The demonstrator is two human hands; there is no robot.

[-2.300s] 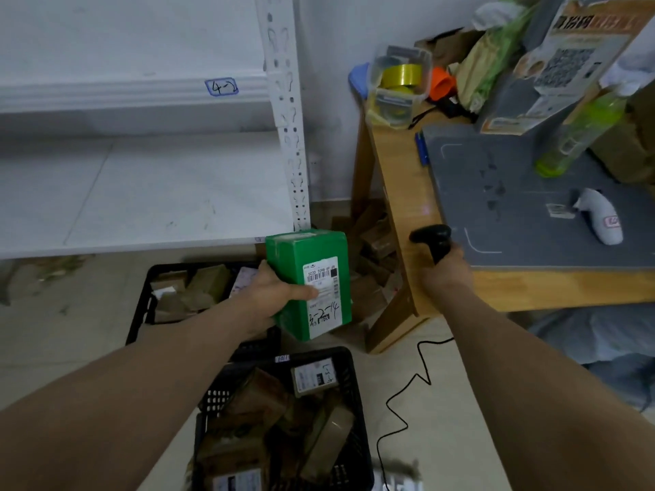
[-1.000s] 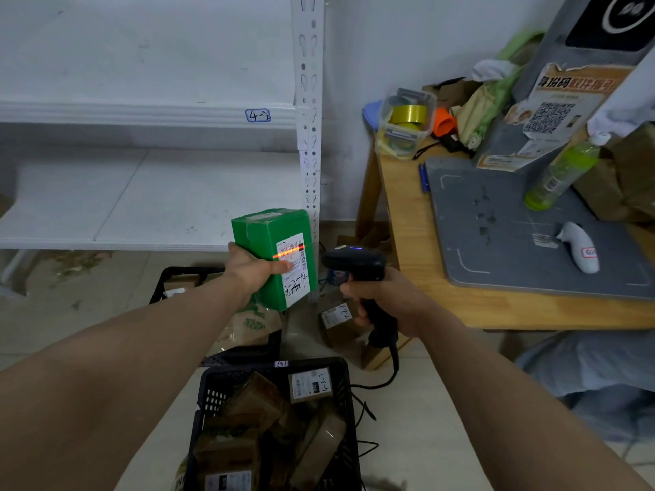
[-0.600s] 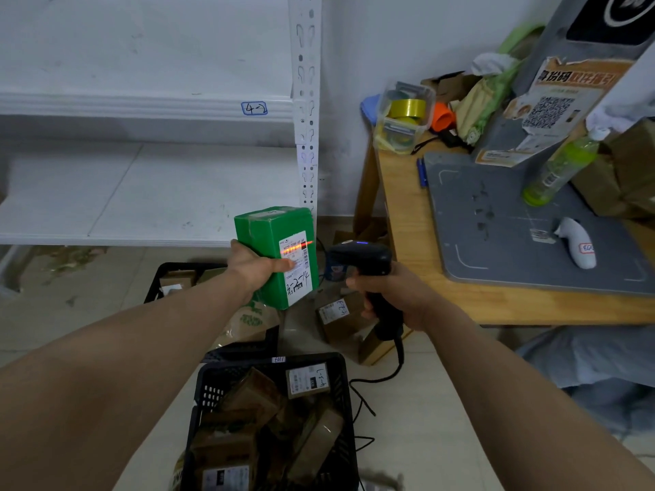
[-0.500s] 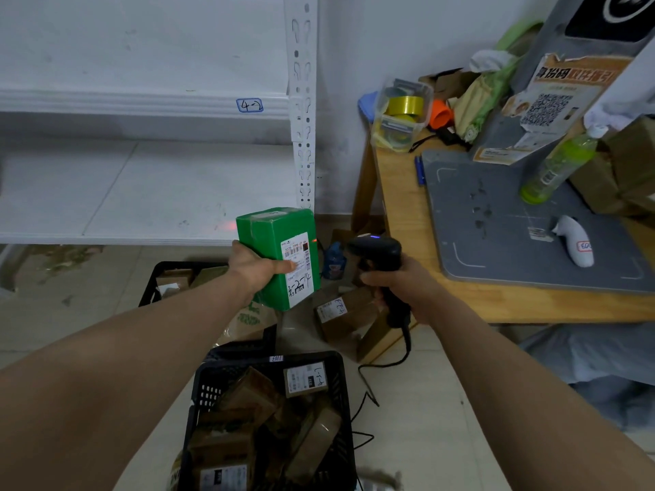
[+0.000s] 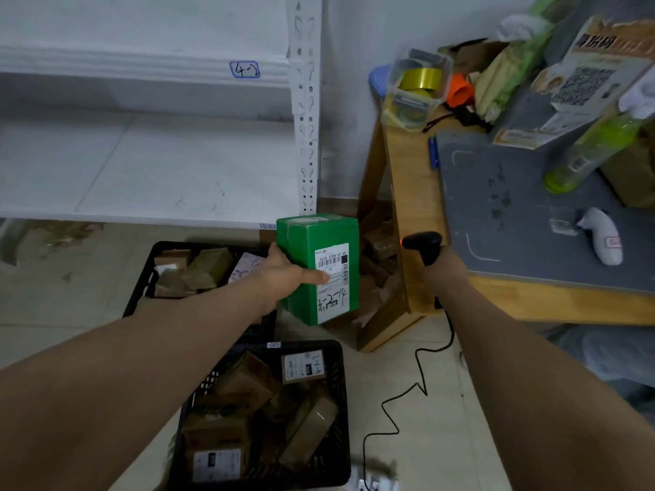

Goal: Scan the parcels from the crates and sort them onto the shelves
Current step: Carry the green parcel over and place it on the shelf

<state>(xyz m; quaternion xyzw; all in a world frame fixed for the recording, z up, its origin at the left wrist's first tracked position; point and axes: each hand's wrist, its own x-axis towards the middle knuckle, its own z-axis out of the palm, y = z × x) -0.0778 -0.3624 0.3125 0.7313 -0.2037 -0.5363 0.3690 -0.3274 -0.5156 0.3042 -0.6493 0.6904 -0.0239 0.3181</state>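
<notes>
My left hand [image 5: 283, 274] grips a green parcel [image 5: 312, 239] upright, its white barcode label with handwritten "3-2-14" facing me. My right hand [image 5: 441, 271] holds a black handheld scanner [image 5: 423, 244] at the front edge of the wooden table [image 5: 407, 178], its red light glowing, apart from the parcel. Two black crates sit on the floor below: a far crate [image 5: 141, 278] and a near crate [image 5: 336, 412], both holding several brown parcels. A white shelf [image 5: 149, 171] stands at the left, with a tag "4-2" [image 5: 244, 69] on the shelf above.
A grey mat [image 5: 524, 221] on the table carries a white device [image 5: 602, 235] and a green bottle [image 5: 588, 154]. A tape box [image 5: 416, 86] and clutter crowd the table's back. Brown parcels [image 5: 379, 242] lie under the table. The scanner cable [image 5: 407, 395] snakes over the floor.
My right hand has carried the scanner right, away from the parcel's label, to the table edge. The red scan line is off the label. The parcel has moved slightly lower.
</notes>
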